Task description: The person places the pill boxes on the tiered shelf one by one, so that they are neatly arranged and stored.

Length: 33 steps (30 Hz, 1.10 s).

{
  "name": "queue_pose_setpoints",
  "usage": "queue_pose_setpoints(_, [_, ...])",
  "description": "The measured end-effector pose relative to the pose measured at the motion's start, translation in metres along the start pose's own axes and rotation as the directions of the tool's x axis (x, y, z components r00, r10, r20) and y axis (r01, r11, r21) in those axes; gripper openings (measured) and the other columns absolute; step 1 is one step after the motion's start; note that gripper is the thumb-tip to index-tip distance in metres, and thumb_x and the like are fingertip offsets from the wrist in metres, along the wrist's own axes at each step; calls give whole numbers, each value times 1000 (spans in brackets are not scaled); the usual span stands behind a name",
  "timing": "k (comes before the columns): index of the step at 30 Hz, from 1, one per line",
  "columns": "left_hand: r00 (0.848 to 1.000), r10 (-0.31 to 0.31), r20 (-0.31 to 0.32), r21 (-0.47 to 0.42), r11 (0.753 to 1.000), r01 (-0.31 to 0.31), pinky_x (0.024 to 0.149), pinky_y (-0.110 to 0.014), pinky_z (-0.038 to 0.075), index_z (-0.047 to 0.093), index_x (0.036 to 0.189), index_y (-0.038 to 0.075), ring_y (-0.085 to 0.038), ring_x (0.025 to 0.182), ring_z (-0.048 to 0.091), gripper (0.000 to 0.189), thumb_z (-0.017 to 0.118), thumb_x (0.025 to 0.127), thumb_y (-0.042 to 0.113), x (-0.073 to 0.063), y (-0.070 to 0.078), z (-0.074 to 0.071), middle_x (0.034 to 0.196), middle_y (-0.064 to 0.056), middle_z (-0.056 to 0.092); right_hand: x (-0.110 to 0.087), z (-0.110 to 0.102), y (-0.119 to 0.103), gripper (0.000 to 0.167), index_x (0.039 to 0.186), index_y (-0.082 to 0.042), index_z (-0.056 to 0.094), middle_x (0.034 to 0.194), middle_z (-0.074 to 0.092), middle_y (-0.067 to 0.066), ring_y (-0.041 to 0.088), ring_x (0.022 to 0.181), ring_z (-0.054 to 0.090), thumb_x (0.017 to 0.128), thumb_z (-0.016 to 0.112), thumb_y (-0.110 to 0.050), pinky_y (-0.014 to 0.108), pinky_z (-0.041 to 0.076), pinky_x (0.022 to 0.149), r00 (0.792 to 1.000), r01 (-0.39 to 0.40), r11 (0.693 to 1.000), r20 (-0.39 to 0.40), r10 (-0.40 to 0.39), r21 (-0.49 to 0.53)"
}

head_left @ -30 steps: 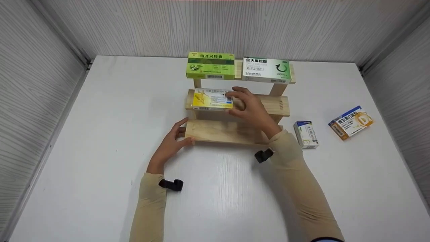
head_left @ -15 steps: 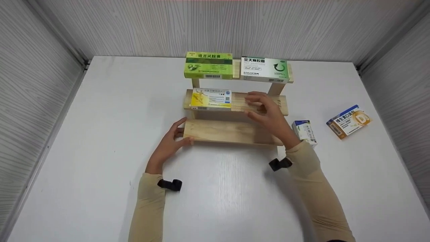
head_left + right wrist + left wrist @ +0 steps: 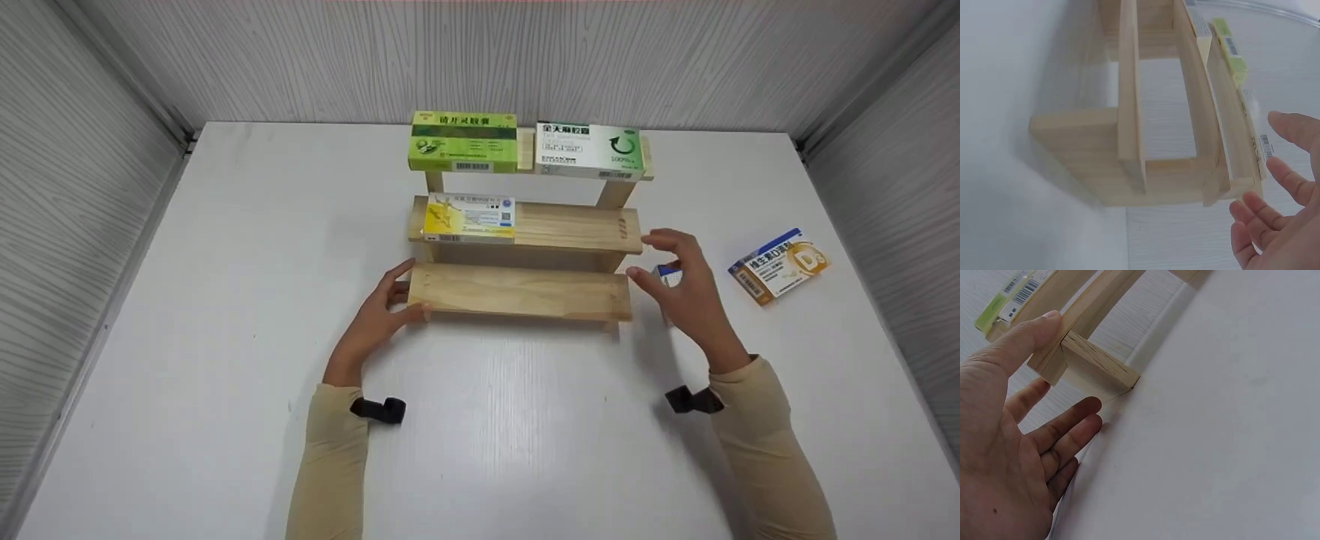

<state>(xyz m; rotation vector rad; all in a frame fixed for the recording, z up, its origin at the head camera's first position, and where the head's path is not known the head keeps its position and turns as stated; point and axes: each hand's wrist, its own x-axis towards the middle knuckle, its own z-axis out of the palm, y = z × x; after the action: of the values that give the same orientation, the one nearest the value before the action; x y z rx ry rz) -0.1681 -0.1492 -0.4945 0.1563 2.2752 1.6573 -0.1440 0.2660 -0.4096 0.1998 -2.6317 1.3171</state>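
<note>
A three-tier wooden display rack (image 3: 525,292) stands on the table. My left hand (image 3: 373,319) holds the left end of its bottom shelf; in the left wrist view the thumb lies on the shelf edge (image 3: 1081,318) and the other fingers spread below. Just off the rack's right side, my right hand (image 3: 694,296) is held with fingers loosely bent and nothing in its grasp. It overlaps a small blue-and-white medicine box (image 3: 670,275), mostly hidden under it. A yellow-and-white medicine box (image 3: 470,218) leans on the middle shelf's left half.
On the top shelf sit a green medicine box (image 3: 463,142) at left and a white-and-green one (image 3: 589,150) at right. An orange, blue and white vitamin D box (image 3: 780,266) lies on the table to the right. Grey wood-grain panels (image 3: 480,60) enclose the table.
My right hand has let go of the yellow-and-white box on the middle shelf and moved right, past the rack's end, over the small box. The left hand stays put.
</note>
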Motion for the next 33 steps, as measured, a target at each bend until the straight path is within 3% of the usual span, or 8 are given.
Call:
queue_pose_setpoints(4, [1000,-16,5,6,1000,16,108,-48,29,23,154,28,-31,125,46,82,71,88,29,0,3,-1,141,-17,46,-9,-12,16,54,132,-1,47,143,36,20,37,131,36,88,71,-22,54,30,100,995,-90,995,29,91,-39])
queue_pose_setpoints(6, [1000,-22,9,10,1000,22,108,-48,30,22,155,25,-33,125,46,82,70,89,27,-4,12,-1,142,-19,46,-14,-17,24,58,134,0,45,144,33,22,41,133,32,88,71,-24,59,28,102,989,-137,989,49,139,-49])
queue_pose_setpoints(10, [1000,-20,20,5,1000,20,107,-46,32,21,155,19,-33,127,46,81,69,90,23,-15,31,0,143,-20,44,-23,-26,39,67,139,0,37,145,29,25,43,133,28,89,71,-28,60,26,103,975,-208,976,62,212,-66])
queue_pose_setpoints(13, [1000,-16,22,-9,1000,16,107,-46,32,22,155,19,-33,127,46,81,70,90,24,-18,35,0,143,-20,44,-28,-32,48,74,143,0,32,147,27,27,45,134,27,89,71,-31,60,27,104,965,-250,965,62,255,-73])
queue_pose_setpoints(20, [1000,-12,26,-8,1000,13,106,-45,32,21,155,18,-33,126,46,81,69,90,23,-17,34,0,143,-21,44,-35,-44,62,90,149,-1,21,152,16,31,51,136,23,86,73,-37,64,26,106,922,-353,922,109,372,-156])
queue_pose_setpoints(27, [1000,2,16,-17,1000,-2,109,-48,30,21,155,26,-33,127,46,82,71,89,25,-2,5,-1,143,-19,44,-39,-48,73,96,148,4,21,149,19,36,52,133,26,82,76,-38,64,27,105,902,-370,893,129,412,-257])
queue_pose_setpoints(33, [1000,23,1,-4,1000,-23,109,-50,31,24,153,31,-31,125,49,81,72,88,30,-1,0,0,141,-16,47,-35,-46,77,102,148,6,20,147,24,38,55,134,25,80,76,-46,67,24,105,871,-396,853,156,466,-339])
